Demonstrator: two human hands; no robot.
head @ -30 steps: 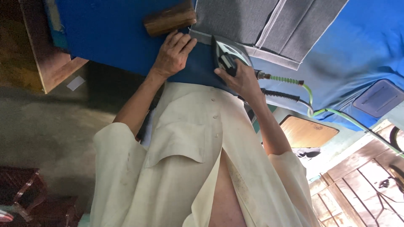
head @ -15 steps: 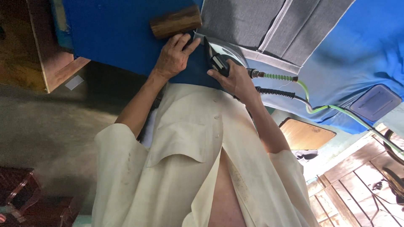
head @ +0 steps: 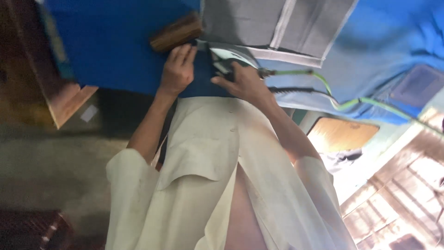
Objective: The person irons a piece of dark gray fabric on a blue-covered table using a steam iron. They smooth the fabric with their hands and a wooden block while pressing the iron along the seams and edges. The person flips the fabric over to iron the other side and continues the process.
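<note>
The steam iron (head: 231,62) was gripped by its handle in the right hand (head: 245,83) at the grey fabric's (head: 259,23) edge; the left hand (head: 178,69) was pressed flat on blue cloth (head: 115,41) beside a wooden block (head: 175,32). Cloth is best kept taut, fingers clear

One iron (head: 226,60), one wooden block (head: 176,33), one grey fabric panel (head: 277,25), one green hose (head: 342,99), two hands.

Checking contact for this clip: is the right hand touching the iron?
Touching. The head view shows the right hand wrapped around the iron handle, with no gap between them.
</note>
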